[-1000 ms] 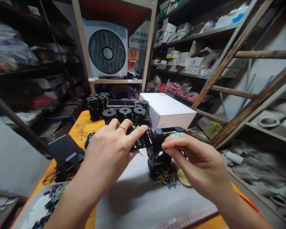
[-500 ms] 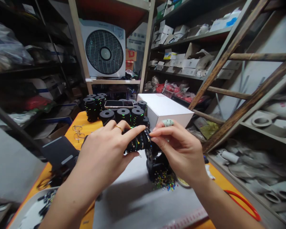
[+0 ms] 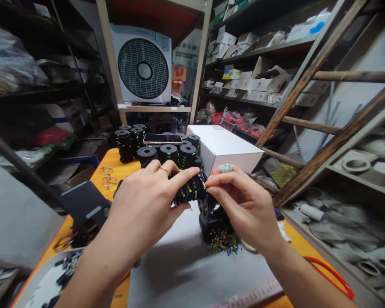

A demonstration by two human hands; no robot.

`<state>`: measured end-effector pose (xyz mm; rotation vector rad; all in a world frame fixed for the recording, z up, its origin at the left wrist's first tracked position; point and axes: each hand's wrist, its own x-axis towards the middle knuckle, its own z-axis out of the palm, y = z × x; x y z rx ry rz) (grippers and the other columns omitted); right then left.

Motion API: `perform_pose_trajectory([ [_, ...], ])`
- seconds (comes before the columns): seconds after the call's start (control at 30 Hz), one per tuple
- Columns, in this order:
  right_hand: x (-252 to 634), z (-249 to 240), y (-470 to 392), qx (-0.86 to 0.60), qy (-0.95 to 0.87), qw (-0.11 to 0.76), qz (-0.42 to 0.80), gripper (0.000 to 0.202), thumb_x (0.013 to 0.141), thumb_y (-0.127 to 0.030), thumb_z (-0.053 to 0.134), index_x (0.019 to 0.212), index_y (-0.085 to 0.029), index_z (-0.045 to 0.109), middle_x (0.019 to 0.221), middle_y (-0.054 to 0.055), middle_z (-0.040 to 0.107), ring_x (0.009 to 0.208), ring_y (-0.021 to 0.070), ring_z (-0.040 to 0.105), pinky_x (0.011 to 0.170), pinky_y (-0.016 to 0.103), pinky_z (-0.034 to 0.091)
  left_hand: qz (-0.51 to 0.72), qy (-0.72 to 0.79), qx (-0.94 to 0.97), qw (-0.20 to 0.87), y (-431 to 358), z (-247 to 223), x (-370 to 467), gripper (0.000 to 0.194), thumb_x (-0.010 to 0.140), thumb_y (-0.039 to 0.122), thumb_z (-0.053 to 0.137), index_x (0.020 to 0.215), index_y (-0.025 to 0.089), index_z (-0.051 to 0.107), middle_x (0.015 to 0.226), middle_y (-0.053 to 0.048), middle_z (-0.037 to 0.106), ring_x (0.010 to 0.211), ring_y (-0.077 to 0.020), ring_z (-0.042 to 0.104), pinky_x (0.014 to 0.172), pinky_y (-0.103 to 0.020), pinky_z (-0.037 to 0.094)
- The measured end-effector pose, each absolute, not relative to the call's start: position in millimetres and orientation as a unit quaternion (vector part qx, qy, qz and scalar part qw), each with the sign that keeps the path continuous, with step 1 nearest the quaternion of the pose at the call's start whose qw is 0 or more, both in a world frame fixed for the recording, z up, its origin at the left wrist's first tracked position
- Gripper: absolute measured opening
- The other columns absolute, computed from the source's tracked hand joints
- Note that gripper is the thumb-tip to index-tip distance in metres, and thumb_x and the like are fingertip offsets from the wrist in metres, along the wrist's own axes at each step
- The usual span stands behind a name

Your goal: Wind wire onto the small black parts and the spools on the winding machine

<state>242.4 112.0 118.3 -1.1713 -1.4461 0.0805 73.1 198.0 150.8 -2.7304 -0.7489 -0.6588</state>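
My left hand [image 3: 147, 201], with a gold ring, is wrapped round a black spool [image 3: 191, 188] lying on its side. Dark strands with small yellow, green and silver bits cover the spool. At its right end my right hand [image 3: 244, 205] pinches with thumb and forefinger; what lies between the fingertips is too small to make out. A pale green ring sits on that hand. Under the spool's right end is a black stand [image 3: 208, 218], partly hidden by the hands. Many tiny coloured-headed pieces [image 3: 224, 243] lie heaped in front of it on a grey-white sheet [image 3: 179, 252].
Several black spools [image 3: 168, 155] stand upright behind my hands, with a phone [image 3: 162, 139] on top. Beside them is a white box [image 3: 227, 143]. At left are a dark device [image 3: 83, 203] and a white tray [image 3: 40, 282]; a red loop [image 3: 335, 276] is at right.
The view has shifted slightly, so everything appears a little to the right. Both hands keep nearly the same pose at the spool, and the right fingertips sit slightly lower against its end.
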Motion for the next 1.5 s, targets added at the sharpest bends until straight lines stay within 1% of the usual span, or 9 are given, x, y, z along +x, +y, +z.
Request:
perform_pose_trajectory([
  [0.13, 241, 123, 113, -0.48, -0.612, 0.627, 0.046, 0.011, 0.088, -0.013, 0.061, 0.091, -0.023, 0.066, 0.094, 0.002, 0.058, 0.088, 0.0131, 0.059, 0.075, 0.026, 0.05, -0.227, -0.251, -0.934, 0.12, 198, 150, 72, 0.057, 0.078, 0.039, 0.068, 0.131, 0.038, 0.048, 0.106, 0.002, 0.064, 0.095, -0.026, 0.058, 0.065, -0.037, 0.045],
  [0.27, 241, 125, 115, -0.492, -0.629, 0.602, 0.036, 0.011, 0.087, -0.014, 0.062, 0.092, -0.023, 0.066, 0.091, 0.002, 0.058, 0.093, 0.0146, 0.059, 0.079, 0.027, 0.049, -0.226, -0.255, -0.933, 0.12, 197, 150, 72, 0.056, 0.078, 0.039, 0.067, 0.131, 0.038, 0.048, 0.106, 0.002, 0.064, 0.095, -0.026, 0.058, 0.064, -0.037, 0.045],
  [0.5, 243, 118, 111, -0.516, -0.635, 0.574, 0.025, 0.008, 0.089, -0.015, 0.06, 0.091, -0.022, 0.064, 0.092, 0.002, 0.057, 0.093, 0.0155, 0.059, 0.08, 0.029, 0.047, -0.227, -0.252, -0.933, 0.119, 198, 151, 73, 0.058, 0.079, 0.039, 0.067, 0.133, 0.037, 0.045, 0.105, 0.001, 0.064, 0.097, -0.0263, 0.057, 0.067, -0.038, 0.046],
  [0.63, 243, 111, 111, -0.518, -0.647, 0.558, -0.034, 0.011, 0.088, -0.011, 0.059, 0.093, -0.021, 0.062, 0.095, 0.003, 0.059, 0.094, 0.0157, 0.059, 0.082, 0.03, 0.046, -0.231, -0.25, -0.933, 0.119, 199, 151, 72, 0.062, 0.078, 0.038, 0.068, 0.134, 0.031, 0.042, 0.104, -0.001, 0.064, 0.098, -0.0278, 0.057, 0.07, -0.039, 0.047],
  [0.73, 243, 107, 112, -0.504, -0.662, 0.548, -0.084, 0.014, 0.088, -0.007, 0.057, 0.094, -0.02, 0.061, 0.095, 0.004, 0.06, 0.092, 0.0158, 0.058, 0.081, 0.03, 0.046, -0.225, -0.243, -0.936, 0.118, 199, 151, 72, 0.055, 0.08, 0.038, 0.066, 0.13, 0.034, 0.046, 0.105, -0.001, 0.063, 0.097, -0.0274, 0.057, 0.071, -0.039, 0.048],
  [0.9, 243, 102, 114, -0.501, -0.669, 0.536, -0.12, 0.018, 0.086, -0.004, 0.057, 0.095, -0.019, 0.061, 0.095, 0.005, 0.06, 0.09, 0.0161, 0.058, 0.079, 0.031, 0.047, -0.22, -0.24, -0.939, 0.113, 197, 152, 71, 0.052, 0.081, 0.037, 0.065, 0.13, 0.037, 0.046, 0.104, -0.001, 0.062, 0.096, -0.0266, 0.057, 0.069, -0.038, 0.047],
  [1.13, 242, 98, 116, -0.488, -0.682, 0.513, -0.184, 0.024, 0.084, 0.0, 0.056, 0.097, -0.021, 0.06, 0.095, 0.006, 0.061, 0.09, 0.0188, 0.059, 0.077, 0.035, 0.049, -0.225, -0.246, -0.937, 0.105, 197, 152, 70, 0.052, 0.081, 0.035, 0.065, 0.129, 0.037, 0.046, 0.104, -0.001, 0.062, 0.096, -0.0261, 0.057, 0.068, -0.037, 0.047],
  [1.33, 242, 96, 117, -0.454, -0.703, 0.474, -0.274, 0.035, 0.078, 0.004, 0.059, 0.102, -0.021, 0.06, 0.093, 0.007, 0.062, 0.091, 0.0217, 0.059, 0.077, 0.04, 0.052, -0.22, -0.246, -0.939, 0.102, 198, 151, 70, 0.053, 0.081, 0.035, 0.065, 0.13, 0.037, 0.045, 0.104, -0.001, 0.062, 0.097, -0.0262, 0.057, 0.07, -0.038, 0.048],
  [1.5, 241, 95, 113, -0.464, -0.695, 0.457, -0.304, 0.039, 0.077, 0.003, 0.06, 0.105, -0.024, 0.06, 0.092, 0.006, 0.062, 0.091, 0.0236, 0.061, 0.075, 0.042, 0.055, -0.224, -0.243, -0.938, 0.107, 198, 150, 71, 0.053, 0.081, 0.036, 0.065, 0.13, 0.037, 0.046, 0.104, -0.001, 0.063, 0.096, -0.0261, 0.058, 0.069, -0.037, 0.047],
])
